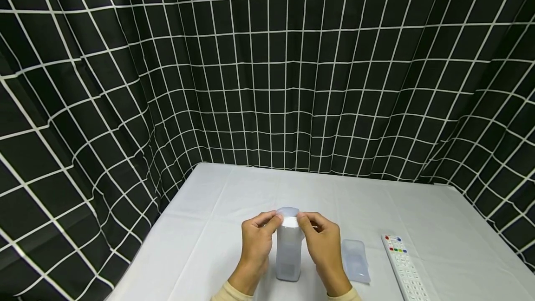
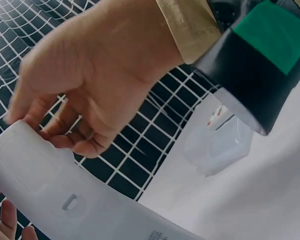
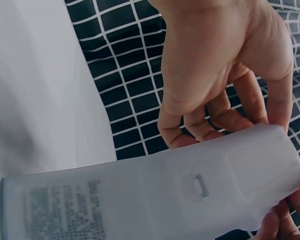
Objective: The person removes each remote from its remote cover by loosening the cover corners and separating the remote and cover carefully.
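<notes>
In front of me a white remote control [image 1: 290,222] stands upright in a frosted translucent cover [image 1: 288,259], its lower end at the tabletop. At the upper end, my left hand [image 1: 256,241] pinches the left edge of the cover between thumb and fingers. The right hand [image 1: 323,244] pinches the opposite edge at the same height. Part of the cover's rim shows behind the white end. Through the frosted cover [image 3: 125,200] the right wrist view shows a small slot and a block of print.
On the white table [image 1: 200,245] a second translucent cover [image 1: 355,261] lies right of my hands. Farther right is another white remote control [image 1: 405,268] with coloured buttons. A black curtain [image 1: 267,78] with white grid lines surrounds the table's back and sides.
</notes>
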The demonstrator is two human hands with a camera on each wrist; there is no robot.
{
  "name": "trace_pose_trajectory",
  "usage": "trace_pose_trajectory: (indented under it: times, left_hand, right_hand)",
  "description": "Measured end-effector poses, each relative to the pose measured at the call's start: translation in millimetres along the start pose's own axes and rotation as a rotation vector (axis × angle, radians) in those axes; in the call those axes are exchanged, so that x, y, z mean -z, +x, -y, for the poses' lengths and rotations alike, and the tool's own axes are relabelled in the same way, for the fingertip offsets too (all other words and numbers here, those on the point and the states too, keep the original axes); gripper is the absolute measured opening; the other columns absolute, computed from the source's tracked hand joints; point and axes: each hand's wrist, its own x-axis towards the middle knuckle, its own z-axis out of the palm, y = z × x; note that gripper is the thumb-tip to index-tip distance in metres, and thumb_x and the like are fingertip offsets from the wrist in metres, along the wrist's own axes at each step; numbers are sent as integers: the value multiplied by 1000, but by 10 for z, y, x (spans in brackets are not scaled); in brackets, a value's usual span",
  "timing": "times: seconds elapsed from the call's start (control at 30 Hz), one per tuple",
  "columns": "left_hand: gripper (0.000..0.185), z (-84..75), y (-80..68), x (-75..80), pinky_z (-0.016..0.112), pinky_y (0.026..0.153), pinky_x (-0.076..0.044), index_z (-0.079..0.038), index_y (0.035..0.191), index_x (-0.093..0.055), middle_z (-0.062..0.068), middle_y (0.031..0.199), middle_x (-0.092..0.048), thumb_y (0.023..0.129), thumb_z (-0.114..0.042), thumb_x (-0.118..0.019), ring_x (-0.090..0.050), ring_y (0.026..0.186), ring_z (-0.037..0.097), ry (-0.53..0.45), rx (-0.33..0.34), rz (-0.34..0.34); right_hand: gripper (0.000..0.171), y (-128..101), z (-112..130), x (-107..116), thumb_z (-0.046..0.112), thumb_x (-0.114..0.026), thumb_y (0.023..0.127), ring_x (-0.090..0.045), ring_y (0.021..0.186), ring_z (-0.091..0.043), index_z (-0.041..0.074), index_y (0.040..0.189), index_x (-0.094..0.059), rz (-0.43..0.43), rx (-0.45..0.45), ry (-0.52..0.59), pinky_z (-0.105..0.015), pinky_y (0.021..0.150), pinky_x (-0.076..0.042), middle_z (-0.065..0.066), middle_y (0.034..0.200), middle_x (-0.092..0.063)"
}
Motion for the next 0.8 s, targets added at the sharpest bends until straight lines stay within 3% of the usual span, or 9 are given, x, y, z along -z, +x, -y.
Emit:
trace_pose_trajectory:
  times: [0.1,0.2,0.43,0.8]
  left_hand:
    - [18,-10,1,-5,36,84,-42,4,99,-72,9,93,-68,87,-9,-69,-54,94,23,1,21,-7]
    - [17,-19,17,-21,37,83,-43,4,97,-72,10,97,-67,87,-9,-68,-53,94,23,-22,56,-26]
    - [19,-21,70,-38,37,80,-41,7,94,-71,12,103,-61,87,-10,-68,-50,98,25,-91,144,-45]
    - [21,41,105,-36,36,74,-43,8,95,-69,12,99,-60,87,-12,-70,-54,86,22,-141,236,-67]
  right_hand:
    - [9,-11,0,-8,11,-72,88,-57,74,-16,2,88,-74,2,96,-7,-25,62,-45,-3,82,-68]
    - [6,-11,-4,-9,9,-74,86,-56,74,-15,3,87,-74,1,131,-11,-26,62,-43,-1,81,-67]
    - [7,-9,3,13,10,-73,87,-56,75,-16,3,87,-74,20,106,-8,-26,63,-43,-2,81,-66]
    - [8,-24,15,31,11,-73,87,-56,76,-16,3,87,-74,31,92,2,-27,64,-42,-2,81,-66]
